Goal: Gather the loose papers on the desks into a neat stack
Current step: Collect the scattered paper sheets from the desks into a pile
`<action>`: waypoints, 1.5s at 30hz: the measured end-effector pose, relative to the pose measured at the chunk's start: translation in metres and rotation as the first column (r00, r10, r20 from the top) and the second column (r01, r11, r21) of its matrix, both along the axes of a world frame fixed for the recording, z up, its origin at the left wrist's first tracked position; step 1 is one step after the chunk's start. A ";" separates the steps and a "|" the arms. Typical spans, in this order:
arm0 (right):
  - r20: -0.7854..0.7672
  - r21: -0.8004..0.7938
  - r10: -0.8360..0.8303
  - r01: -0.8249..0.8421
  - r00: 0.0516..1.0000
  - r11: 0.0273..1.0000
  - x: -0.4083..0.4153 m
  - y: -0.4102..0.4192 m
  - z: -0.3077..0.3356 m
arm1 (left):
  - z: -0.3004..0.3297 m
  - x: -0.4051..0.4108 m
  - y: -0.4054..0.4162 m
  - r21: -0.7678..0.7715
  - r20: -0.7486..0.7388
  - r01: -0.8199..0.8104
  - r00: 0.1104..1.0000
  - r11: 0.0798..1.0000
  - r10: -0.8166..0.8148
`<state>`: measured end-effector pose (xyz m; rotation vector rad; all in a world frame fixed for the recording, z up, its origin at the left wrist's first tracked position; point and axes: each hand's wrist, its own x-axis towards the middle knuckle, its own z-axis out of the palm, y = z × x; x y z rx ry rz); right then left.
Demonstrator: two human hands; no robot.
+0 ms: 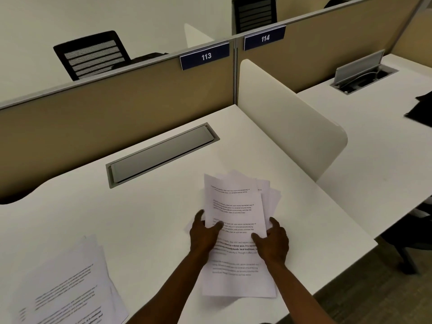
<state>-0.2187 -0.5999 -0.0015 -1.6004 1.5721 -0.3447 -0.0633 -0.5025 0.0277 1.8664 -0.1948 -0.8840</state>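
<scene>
A fanned bundle of printed papers [236, 230] lies on the white tabletop [145, 211]. The left hand [203, 235] and right hand [272, 242], fingers loosely curled, grip its two side edges. Partition signs read 113 [205, 56] and 114 [265, 38].

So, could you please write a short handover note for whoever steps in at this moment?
Left hand and right hand: each grips one side of the fanned bundle of white printed sheets on the white desk marked 113.
Second loose pile of printed sheets: near left corner, untouched.
Done: the first bundle is gathered, edges uneven.
Left: square it, add the second pile.
</scene>
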 end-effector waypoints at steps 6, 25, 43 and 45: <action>0.113 -0.007 0.015 -0.014 0.993 1.000 0.002 0.001 0.005 | 0.004 -0.006 0.000 0.032 0.099 0.308 0.946 0.951 -0.309; 0.041 -0.184 -0.051 0.058 0.998 0.981 -0.012 -0.001 0.006 | -0.022 0.017 0.007 0.563 0.463 0.272 0.678 0.780 -0.571; 0.329 0.078 -0.035 0.010 0.944 0.997 0.002 -0.007 0.008 | -0.014 0.018 0.001 0.380 0.414 0.155 0.853 0.912 -0.317; 0.345 0.080 -0.074 0.049 0.936 0.996 0.001 -0.008 0.006 | -0.012 0.019 0.000 0.369 0.399 0.167 0.860 0.914 -0.318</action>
